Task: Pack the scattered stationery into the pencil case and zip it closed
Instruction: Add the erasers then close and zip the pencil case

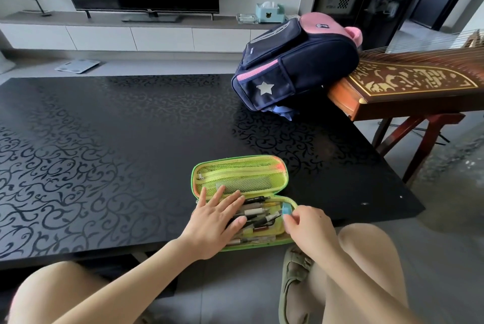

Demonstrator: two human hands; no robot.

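**Case open, pens inside, eraser at the rim**

The green pencil case [239, 179] lay unzipped at the near edge of the black patterned table [104, 140], its mesh lid flat behind the tray. Pens [258, 212] filled that tray. Your left hand [217, 221] rested flat across them, fingers spread, gripping nothing. Your right hand [306, 226] pinched a small blue eraser [286, 210] at the tray's right end. A navy-and-pink backpack [293, 64] sat well beyond.
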